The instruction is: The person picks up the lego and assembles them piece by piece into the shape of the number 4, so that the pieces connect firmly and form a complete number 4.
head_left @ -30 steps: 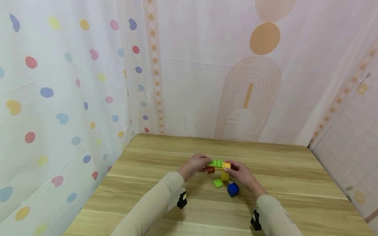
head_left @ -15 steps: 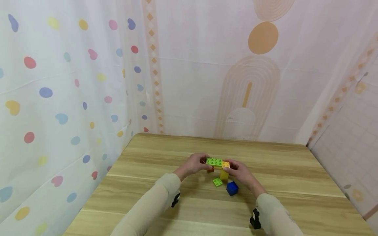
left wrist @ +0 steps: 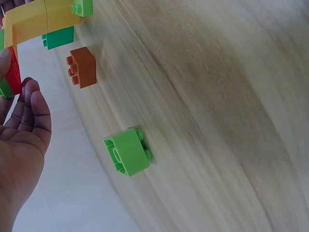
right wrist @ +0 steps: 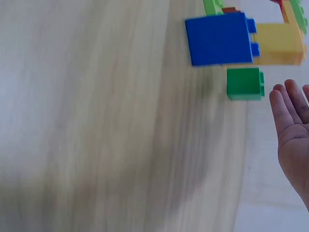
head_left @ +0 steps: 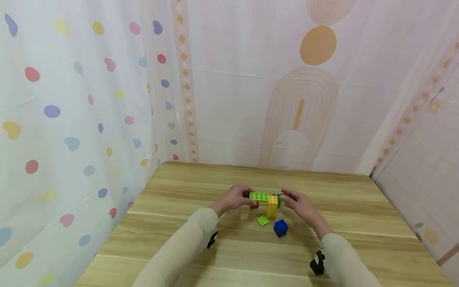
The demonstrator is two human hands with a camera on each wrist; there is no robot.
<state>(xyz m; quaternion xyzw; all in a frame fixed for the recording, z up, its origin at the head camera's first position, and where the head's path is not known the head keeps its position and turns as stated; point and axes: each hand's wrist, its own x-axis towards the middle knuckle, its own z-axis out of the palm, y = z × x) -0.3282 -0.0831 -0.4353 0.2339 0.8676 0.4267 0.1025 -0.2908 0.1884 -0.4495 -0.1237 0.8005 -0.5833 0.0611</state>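
Observation:
My left hand grips the left end of a joined toy-brick piece. In it, a long lime brick runs across to a tall yellow stack. The left wrist view shows a red brick between thumb and fingers, with some green beside it. My right hand is just right of the yellow stack, its fingers extended and holding nothing in the right wrist view. A dark green brick stands near those fingertips, behind the stack in the head view.
On the wooden table are a blue brick and a small lime brick in front of the stack. A brown-orange brick and another lime brick show in the left wrist view. Patterned curtains hang behind.
My right hand has let go of the yellow stack and drawn off to the right, uncovering the dark green brick. The left hand has shifted its hold at the lime brick's end.

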